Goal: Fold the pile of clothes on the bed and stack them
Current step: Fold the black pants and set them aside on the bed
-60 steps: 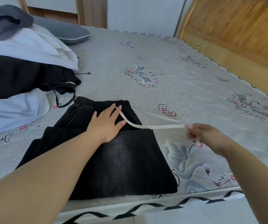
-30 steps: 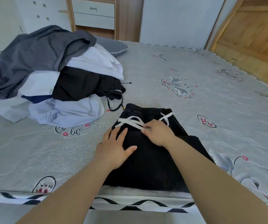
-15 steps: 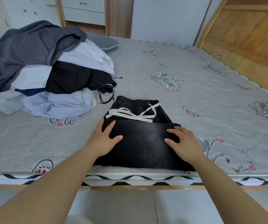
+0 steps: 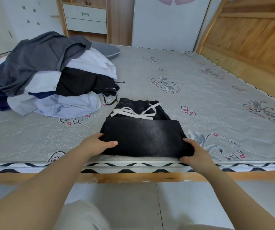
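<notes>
**Both hands now grip the folded black trousers at their near corners**

While half a second ago both palms lay flat on top of the black trousers (image 4: 143, 135), they have now slid to the near edge of the garment. The left hand (image 4: 98, 144) holds the near left corner, its thumb on top and its fingers hidden under the cloth. The right hand (image 4: 194, 152) clamps the near right corner in the same way. The trousers lie folded close to the near edge of the mattress (image 4: 199, 100), with the white drawstring (image 4: 134, 113) already laid on the waistband at the far side of the garment.

I judge that the smoothing is finished and that the next step is one more fold, or a lift to start a stack.

The unfolded pile of clothes (image 4: 50, 75) waits to the far left of the trousers, with a grey garment on top and white, black and pale blue pieces below, so most of the work remains. No basket or box is in view; beyond the pile, the cabinet drawers (image 4: 84, 19) are closed, their contents hidden.
</notes>
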